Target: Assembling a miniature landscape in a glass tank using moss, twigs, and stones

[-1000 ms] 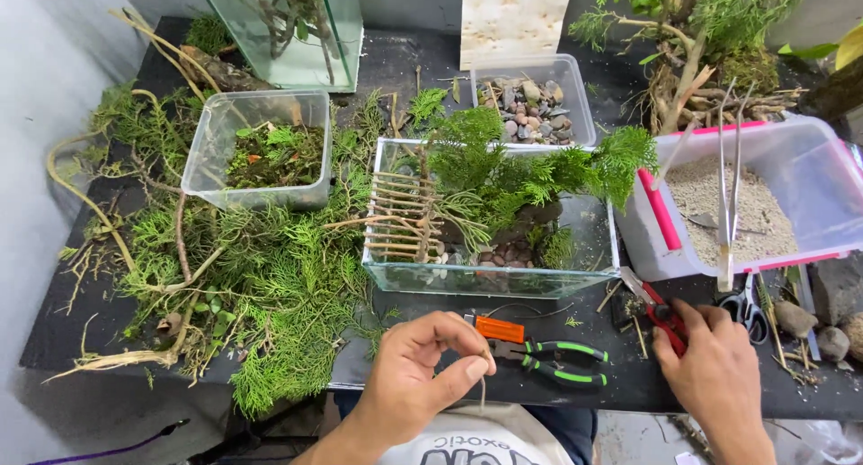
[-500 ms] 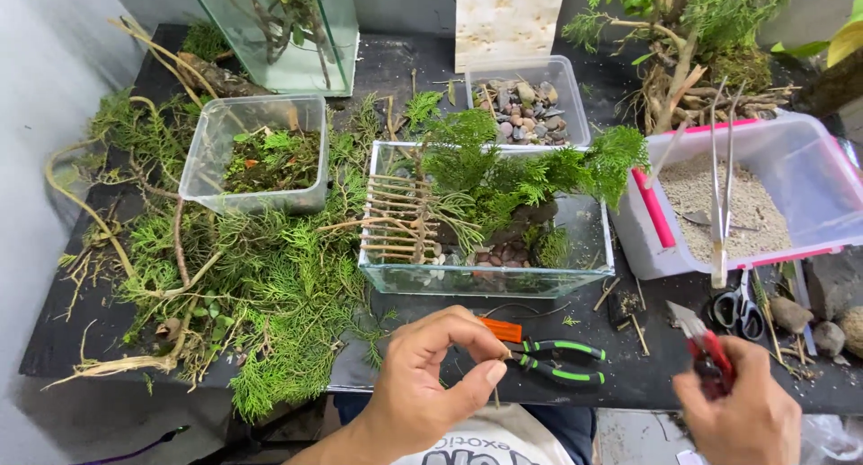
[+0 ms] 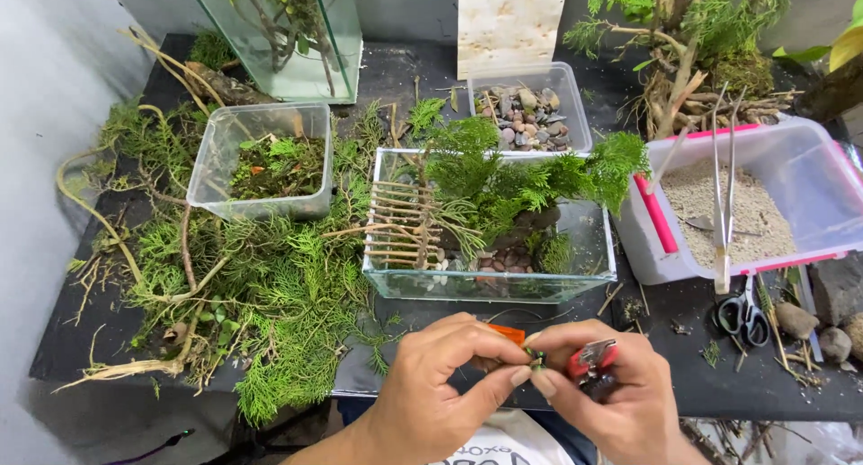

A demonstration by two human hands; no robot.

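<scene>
Red-handled cutters (image 3: 593, 359) in right hand (image 3: 620, 402) grip, blades hidden | left hand (image 3: 440, 393) pinching tiny sprig (image 3: 537, 361) — barely visible

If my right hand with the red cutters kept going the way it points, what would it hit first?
The right hand points left toward the left hand; it would likely meet the left hand's fingertips, already almost touching around a small twig, though depth is hard to judge.

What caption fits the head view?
Left hand pinches a twig beside right hand holding red-handled cutters, before a glass terrarium.

Black table (image 3: 422, 317) — glass tank (image 3: 490, 249), three plastic tubs, green cuttings (image 3: 261, 294), scissors (image 3: 742, 314).
</scene>
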